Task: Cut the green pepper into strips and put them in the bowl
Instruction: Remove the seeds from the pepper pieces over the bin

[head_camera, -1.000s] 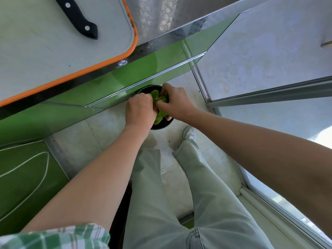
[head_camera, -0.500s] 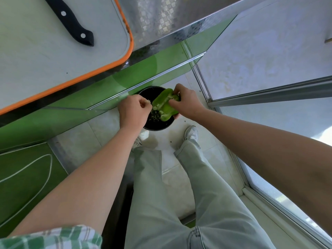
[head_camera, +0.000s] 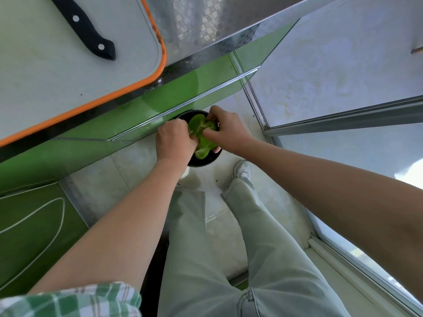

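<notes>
Your right grip (head_camera: pixel 229 131) clasps the green pepper (head_camera: pixel 198 124) over the black bin (head_camera: pixel 202 164); your left grip (head_camera: pixel 175 143) pinches its inside.

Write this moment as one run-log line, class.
right hand: holds green pepper over black bin | left hand: pinches its inside | knife: lying on cutting board | cutting: not under way
</notes>
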